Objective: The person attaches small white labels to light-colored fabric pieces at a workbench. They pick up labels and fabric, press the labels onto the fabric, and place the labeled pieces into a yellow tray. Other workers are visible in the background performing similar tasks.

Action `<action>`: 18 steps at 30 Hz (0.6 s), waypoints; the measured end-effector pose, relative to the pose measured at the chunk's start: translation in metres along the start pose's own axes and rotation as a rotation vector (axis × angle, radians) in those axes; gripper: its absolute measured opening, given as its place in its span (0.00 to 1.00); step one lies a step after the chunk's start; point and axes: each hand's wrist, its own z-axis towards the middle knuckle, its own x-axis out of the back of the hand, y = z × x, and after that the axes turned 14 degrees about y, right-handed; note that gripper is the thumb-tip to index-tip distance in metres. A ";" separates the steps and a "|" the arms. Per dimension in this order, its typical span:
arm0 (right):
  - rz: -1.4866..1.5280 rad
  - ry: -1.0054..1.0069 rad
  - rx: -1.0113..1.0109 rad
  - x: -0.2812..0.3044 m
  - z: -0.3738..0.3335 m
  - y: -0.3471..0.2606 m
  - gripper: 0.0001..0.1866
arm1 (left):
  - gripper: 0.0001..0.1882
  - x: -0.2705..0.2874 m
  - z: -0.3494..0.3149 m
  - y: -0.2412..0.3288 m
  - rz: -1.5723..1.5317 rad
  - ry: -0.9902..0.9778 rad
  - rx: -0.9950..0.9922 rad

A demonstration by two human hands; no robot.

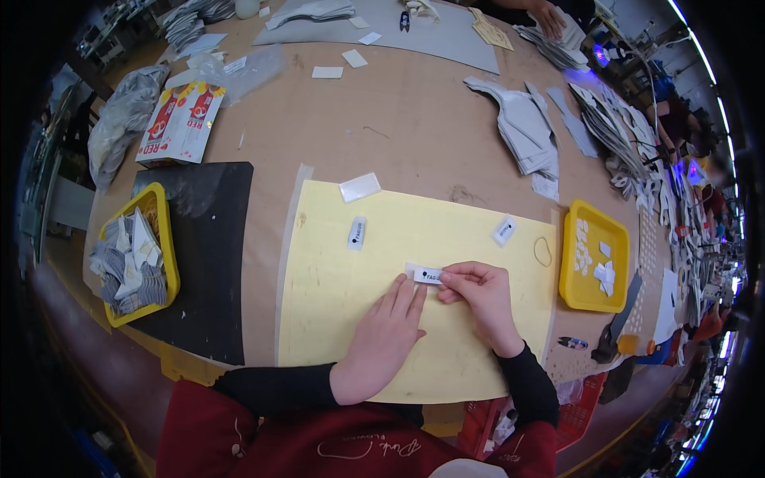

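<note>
On the yellow sheet (pixel 335 319) in front of me lies a small white label (pixel 428 276) with dark print, on a slightly larger pale piece. My right hand (pixel 484 301) pinches its right end between thumb and fingers. Stretched out flat, my left hand (pixel 382 338) rests on the sheet, its fingertips at the label's left end. A similar printed label (pixel 357 233) lies farther off to the left, and another label (pixel 504 231) lies tilted to the right. A blank white card (pixel 360 188) overlaps the sheet's far edge.
At the left, a yellow tray (pixel 169 267) of grey-white cut pieces stands by a black mat (pixel 219 263). A second yellow tray (pixel 568 279) with small white pieces is at the right, near snips (pixel 572 343). Stacked cut pieces (pixel 526 131) lie beyond. A co-worker's hand (pixel 548 17) is far right.
</note>
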 end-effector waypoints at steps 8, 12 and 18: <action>-0.158 0.001 0.004 -0.005 -0.001 0.002 0.08 | 0.36 -0.002 -0.006 0.007 0.160 -0.072 -0.049; -0.171 0.018 0.010 -0.008 -0.004 0.005 0.08 | 0.36 0.000 -0.007 0.011 0.235 -0.074 -0.056; -0.202 0.039 0.030 -0.010 -0.005 0.006 0.07 | 0.35 0.000 -0.008 0.014 0.262 -0.075 -0.034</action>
